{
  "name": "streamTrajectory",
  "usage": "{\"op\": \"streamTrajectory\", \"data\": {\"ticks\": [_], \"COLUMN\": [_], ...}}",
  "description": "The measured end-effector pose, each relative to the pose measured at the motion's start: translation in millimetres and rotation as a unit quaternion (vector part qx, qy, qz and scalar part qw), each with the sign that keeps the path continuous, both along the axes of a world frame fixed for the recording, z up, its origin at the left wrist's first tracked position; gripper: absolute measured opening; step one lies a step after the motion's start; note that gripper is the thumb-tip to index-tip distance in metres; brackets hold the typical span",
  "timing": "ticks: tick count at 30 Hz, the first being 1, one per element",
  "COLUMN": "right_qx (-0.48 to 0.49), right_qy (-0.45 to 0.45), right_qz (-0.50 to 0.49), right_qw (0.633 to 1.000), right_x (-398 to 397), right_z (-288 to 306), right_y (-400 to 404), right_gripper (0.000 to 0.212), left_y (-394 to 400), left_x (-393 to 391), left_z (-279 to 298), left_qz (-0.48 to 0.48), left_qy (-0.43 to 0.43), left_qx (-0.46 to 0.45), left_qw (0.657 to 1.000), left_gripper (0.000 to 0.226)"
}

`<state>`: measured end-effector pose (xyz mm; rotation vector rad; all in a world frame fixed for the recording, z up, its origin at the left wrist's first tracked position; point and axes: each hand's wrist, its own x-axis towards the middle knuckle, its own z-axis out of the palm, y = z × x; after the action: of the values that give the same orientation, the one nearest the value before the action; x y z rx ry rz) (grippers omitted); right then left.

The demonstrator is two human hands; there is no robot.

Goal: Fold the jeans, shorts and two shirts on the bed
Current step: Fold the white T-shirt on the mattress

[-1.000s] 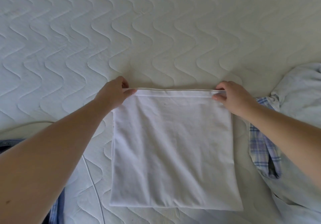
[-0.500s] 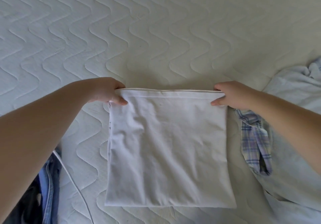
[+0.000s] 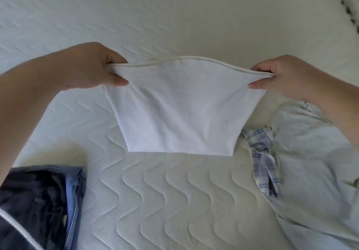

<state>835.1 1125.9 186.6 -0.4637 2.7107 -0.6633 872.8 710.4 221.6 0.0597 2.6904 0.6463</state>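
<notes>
A folded white shirt (image 3: 178,110) hangs in the air over the middle of the bed. My left hand (image 3: 93,67) pinches its top left corner and my right hand (image 3: 279,75) pinches its top right corner. The top edge bows upward between them and the bottom edge hangs free above the mattress. A pale blue shirt (image 3: 314,162) with a plaid-lined collar (image 3: 264,156) lies crumpled at the right. Folded blue jeans (image 3: 73,191) with dark shorts (image 3: 35,201) on top sit at the lower left.
The quilted white mattress (image 3: 174,16) fills the view, with its far edge at the top right corner. A white cable (image 3: 17,228) crosses the dark shorts at the bottom left.
Both hands have lifted the folded white shirt off the mattress by its top corners. The view has shifted, showing more of the jeans pile at the left.
</notes>
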Motion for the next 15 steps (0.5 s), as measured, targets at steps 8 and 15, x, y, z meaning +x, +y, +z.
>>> {"op": "streamTrajectory", "data": {"ticks": [8, 15], "right_qx": [-0.066, -0.017], "right_qy": [0.171, 0.128], "right_qz": [-0.059, -0.065], "right_qw": [0.981, 0.990], "right_x": [4, 66], "right_z": [37, -84], "right_y": [-12, -21], "right_gripper": [0.022, 0.037], "left_y": [-18, -4], "left_x": [0, 70], "left_z": [29, -117], "left_qz": [0.018, -0.006], "left_qy": [0.241, 0.262], "left_qx": [-0.083, -0.090], "left_qw": [0.967, 0.961], "left_gripper": [0.016, 0.042]}}
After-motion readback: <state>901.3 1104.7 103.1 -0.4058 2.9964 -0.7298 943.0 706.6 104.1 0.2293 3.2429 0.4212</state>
